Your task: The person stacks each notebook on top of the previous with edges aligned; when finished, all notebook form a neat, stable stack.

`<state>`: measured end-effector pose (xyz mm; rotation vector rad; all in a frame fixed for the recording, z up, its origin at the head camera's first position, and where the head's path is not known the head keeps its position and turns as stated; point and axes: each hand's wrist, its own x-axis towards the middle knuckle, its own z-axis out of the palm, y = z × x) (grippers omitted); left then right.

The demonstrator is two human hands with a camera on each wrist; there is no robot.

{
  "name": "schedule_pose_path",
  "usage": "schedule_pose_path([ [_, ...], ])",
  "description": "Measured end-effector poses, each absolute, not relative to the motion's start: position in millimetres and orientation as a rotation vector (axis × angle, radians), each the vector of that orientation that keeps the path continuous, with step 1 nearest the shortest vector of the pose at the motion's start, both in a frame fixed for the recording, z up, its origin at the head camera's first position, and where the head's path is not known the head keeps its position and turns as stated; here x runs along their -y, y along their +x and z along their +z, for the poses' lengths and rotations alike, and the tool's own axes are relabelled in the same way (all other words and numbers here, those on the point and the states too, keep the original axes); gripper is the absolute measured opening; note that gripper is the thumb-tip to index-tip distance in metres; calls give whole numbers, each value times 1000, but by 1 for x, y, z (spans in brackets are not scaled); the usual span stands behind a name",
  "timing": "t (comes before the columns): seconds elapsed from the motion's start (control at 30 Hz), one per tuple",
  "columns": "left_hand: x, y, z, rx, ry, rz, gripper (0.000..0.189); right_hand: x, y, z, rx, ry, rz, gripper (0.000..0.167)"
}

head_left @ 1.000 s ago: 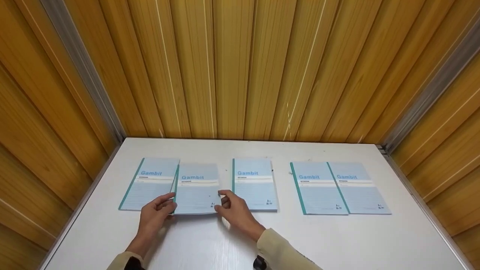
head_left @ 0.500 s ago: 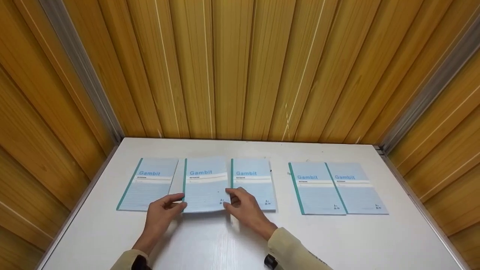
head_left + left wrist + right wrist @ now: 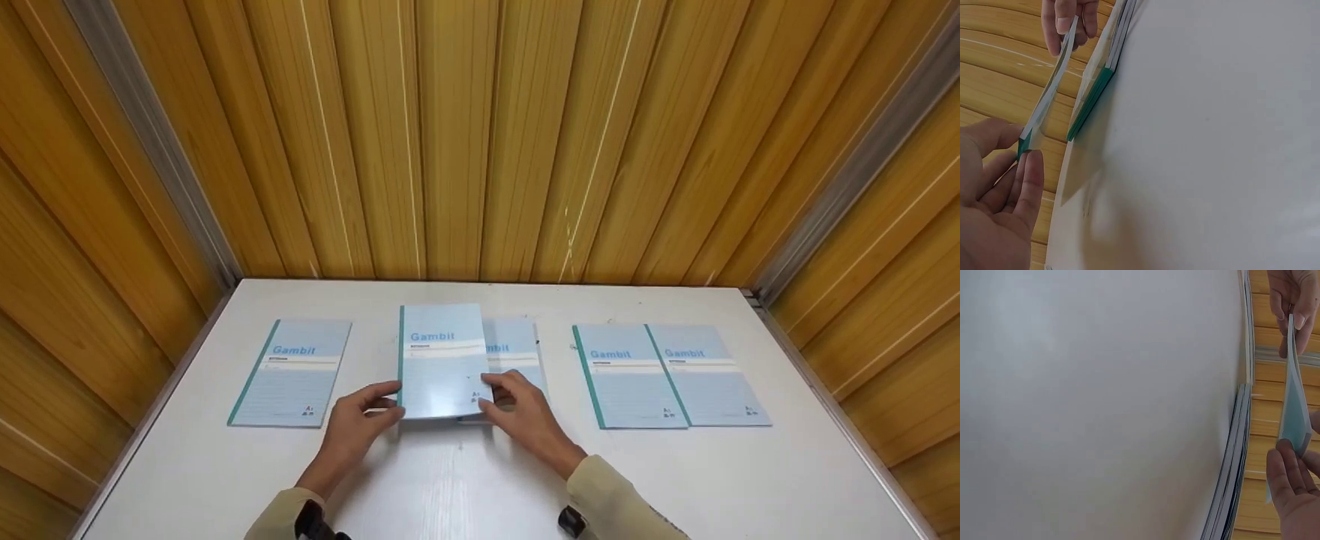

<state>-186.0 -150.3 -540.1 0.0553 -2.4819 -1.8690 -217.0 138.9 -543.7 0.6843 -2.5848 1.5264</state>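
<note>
the left hand (image 3: 361, 418) and right hand (image 3: 528, 420) pinch opposite edges of a notebook (image 3: 441, 356), raised above the surface (image 3: 442, 495) and partly hiding a middle notebook (image 3: 519, 341). lifting seems done, setting down not yet; a left notebook (image 3: 291, 375) and right-hand pair (image 3: 675, 386) lie flat.

The notebook (image 3: 441, 364) you hold has a smooth paper cover, glossy enough to throw back a soft patch of light low on its front. Its green spine strip (image 3: 401, 352) looks smooth; you cannot tell whether it is cloth or paper. Its page edges (image 3: 1043, 107) are matt paper. The other notebooks (image 3: 291, 375) wear similar paper covers, duller in sheen. Your tabletop (image 3: 450, 491) is smooth with a satin shine, the wall panels (image 3: 454, 150) wood-grained and ribbed, the corner posts (image 3: 161, 142) dull metal, your sleeves (image 3: 619, 491) matt cloth.
</note>
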Motion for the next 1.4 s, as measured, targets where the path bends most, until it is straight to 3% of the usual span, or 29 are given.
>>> schedule_pose_path([
  [0.77,89,-206,-555,2473,-122,-1944,39,-195,-220,-546,2720,436,1422,38],
  [1.4,67,-207,-566,2534,-216,-1691,35,-218,-220,-547,2843,446,1286,38],
])
